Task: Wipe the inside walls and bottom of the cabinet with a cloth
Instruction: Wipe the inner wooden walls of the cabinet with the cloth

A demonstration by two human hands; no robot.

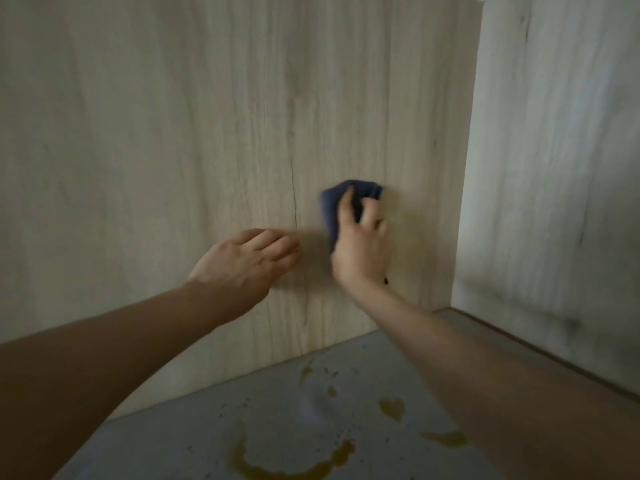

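Blue cloth point(334, 209) under right hand point(360, 251)

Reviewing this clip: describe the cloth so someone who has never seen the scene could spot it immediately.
Start at the pale wood-grain back wall of the cabinet, above the grey, yellow-stained cabinet bottom. Near its right corner, the right hand presses a small bunched dark blue cloth against the wall. It is the only dark blue thing there; the left hand beside it holds nothing.

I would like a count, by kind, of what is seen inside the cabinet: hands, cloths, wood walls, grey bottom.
Hands: 2, the left hand and the right hand
Blue cloth: 1
Wood walls: 2, back wall and right wall
Stained grey bottom: 1
Total: 6
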